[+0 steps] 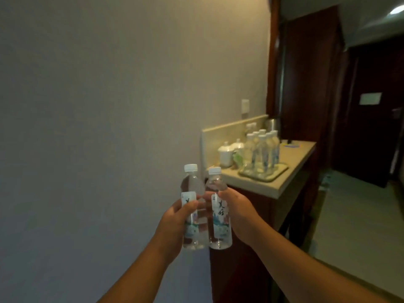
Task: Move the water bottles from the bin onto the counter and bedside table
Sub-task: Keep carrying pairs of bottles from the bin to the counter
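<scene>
Holding one upright water bottle each, the left hand (175, 224) wraps its grip around the left bottle (192, 206) and the right hand (238, 215) around the right bottle (218, 206), the two bottles touching side by side in mid-air. Beyond them, a beige stone worktop (290, 171) on a dark wood cabinet carries a tray (273, 174) of more capped bottles (262, 149) beside white lidded cups (226, 153). A plain wall runs left; a dark door (371, 106) stands further right.

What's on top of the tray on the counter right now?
A cluster of upright capped water bottles stands on the tray, about six visible; those behind are partly hidden. White lidded cups sit beside it, apparently off the tray.
</scene>
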### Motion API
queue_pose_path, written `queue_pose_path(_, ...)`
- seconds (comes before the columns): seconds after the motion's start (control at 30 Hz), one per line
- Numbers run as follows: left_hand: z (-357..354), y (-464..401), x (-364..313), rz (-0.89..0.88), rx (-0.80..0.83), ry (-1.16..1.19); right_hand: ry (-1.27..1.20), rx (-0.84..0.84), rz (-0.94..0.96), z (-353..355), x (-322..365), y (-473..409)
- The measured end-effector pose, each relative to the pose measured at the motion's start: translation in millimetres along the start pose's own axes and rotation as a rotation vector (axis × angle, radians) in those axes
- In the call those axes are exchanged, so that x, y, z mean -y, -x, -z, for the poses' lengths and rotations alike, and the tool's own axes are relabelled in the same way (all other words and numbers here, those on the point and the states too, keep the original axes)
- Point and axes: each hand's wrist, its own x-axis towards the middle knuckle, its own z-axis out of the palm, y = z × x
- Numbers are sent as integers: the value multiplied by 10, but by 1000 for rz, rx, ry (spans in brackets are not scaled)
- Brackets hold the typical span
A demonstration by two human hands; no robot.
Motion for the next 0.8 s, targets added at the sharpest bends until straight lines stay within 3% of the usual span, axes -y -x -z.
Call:
queue_pose_path(0.33,-1821,-1199,-632,-145,253,28,-10,-118,176,1617,1208,-486)
queue_pose_path(0.67,-2956,-2445,-297,-90,302,141,-68,-129,231,2996,1700,-1088)
queue_pose_path(0.8,-3382,-2955,-94,-165,258,118,-13,-154,269,3540,1650,-1546)
